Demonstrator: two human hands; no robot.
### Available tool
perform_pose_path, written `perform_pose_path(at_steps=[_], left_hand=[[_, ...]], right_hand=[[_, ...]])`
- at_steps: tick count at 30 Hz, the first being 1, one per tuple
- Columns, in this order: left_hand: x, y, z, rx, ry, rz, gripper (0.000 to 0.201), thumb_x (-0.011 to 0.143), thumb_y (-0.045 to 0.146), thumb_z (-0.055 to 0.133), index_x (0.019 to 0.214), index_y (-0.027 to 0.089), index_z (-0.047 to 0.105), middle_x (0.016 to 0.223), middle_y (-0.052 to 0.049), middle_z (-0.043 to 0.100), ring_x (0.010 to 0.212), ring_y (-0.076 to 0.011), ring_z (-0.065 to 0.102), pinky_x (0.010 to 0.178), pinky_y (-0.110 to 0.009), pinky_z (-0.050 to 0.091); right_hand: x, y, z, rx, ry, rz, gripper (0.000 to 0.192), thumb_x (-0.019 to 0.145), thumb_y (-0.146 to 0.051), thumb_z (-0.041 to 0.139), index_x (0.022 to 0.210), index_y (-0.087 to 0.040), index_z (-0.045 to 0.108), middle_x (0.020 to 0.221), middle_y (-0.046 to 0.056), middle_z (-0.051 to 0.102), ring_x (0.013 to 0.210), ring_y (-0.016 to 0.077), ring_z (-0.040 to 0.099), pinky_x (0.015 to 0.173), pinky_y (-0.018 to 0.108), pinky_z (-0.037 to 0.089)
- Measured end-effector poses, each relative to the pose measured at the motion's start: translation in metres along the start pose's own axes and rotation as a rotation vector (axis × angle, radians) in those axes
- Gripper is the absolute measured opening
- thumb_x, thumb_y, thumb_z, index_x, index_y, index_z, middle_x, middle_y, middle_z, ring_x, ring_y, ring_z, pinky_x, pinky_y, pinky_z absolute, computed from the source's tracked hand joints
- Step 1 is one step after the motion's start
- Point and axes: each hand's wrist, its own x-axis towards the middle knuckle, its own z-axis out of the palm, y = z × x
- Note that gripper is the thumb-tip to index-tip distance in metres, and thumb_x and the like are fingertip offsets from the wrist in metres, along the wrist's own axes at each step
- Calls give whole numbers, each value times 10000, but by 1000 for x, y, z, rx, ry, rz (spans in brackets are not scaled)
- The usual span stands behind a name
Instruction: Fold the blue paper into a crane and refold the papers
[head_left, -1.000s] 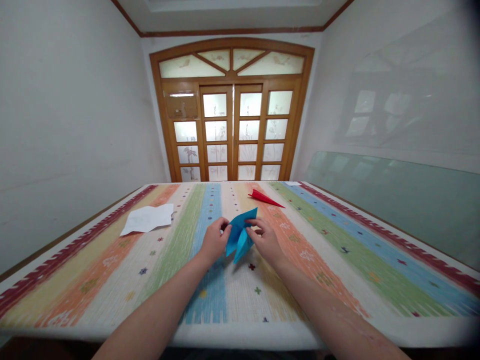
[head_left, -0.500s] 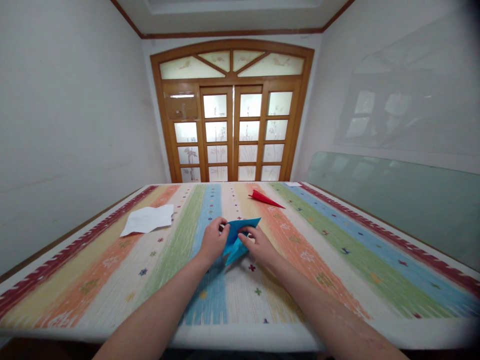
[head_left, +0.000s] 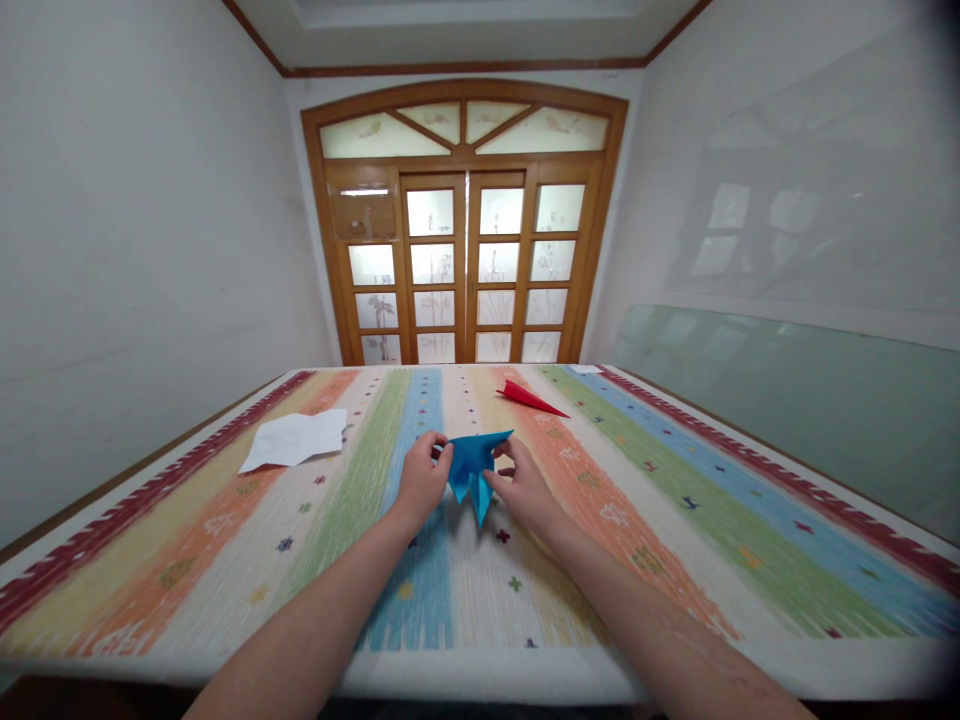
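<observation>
A folded sheet of blue paper (head_left: 474,456) is held up just above the striped tablecloth, with pointed flaps hanging toward me. My left hand (head_left: 426,474) pinches its left edge between thumb and fingers. On the other side, my right hand (head_left: 523,484) has its thumb against the right-hand flap and its fingers curled behind that edge. Parts of the right fingertips are hidden by the paper. Beyond my right hand lies a red folded paper plane (head_left: 531,398), its point to the right.
A creased white sheet of paper (head_left: 295,440) lies on the left of the table. Another small white paper (head_left: 586,369) is at the far right edge. The striped tablecloth (head_left: 337,530) covers the table, and wooden doors (head_left: 465,270) stand behind it.
The blue paper has turned and spread, so its inner folds face me and two points hang down. My right hand has shifted slightly right, along the paper's edge.
</observation>
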Motion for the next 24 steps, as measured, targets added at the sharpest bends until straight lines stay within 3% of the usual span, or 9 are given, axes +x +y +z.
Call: perform_pose_path(at_steps=[3,6,14,24], left_hand=[[0,-2,1,-52,8,-32,175,913,332,501,857,185,577,785,-22,626,712,-153,595,625,-251,442],[-1,-4,3,-125,1,-79,194,912,364,505,879,184,571,759,-13,606,669,-144,585,569,-229,444],[0,-9,4,-128,20,-69,192,911,356,519,889,181,594,786,-22,626,700,-147,591,632,-247,456],[4,-7,-5,17,68,-26,155,915,288,504,874,184,612,829,-35,668,773,-169,624,708,-280,455]], right_hand=[[2,5,-1,35,86,75,333,771,-280,640,1081,-241,521,1103,71,578,1078,248,571,715,318,512],[5,12,-3,33,120,128,291,777,-326,648,1028,-229,539,1052,68,615,984,240,613,739,339,512],[10,31,-5,-21,-19,211,181,838,-372,576,853,-202,638,832,52,688,740,207,632,654,314,484],[12,12,-17,-61,24,149,137,829,-316,549,782,-200,606,741,19,634,702,182,595,618,277,438]])
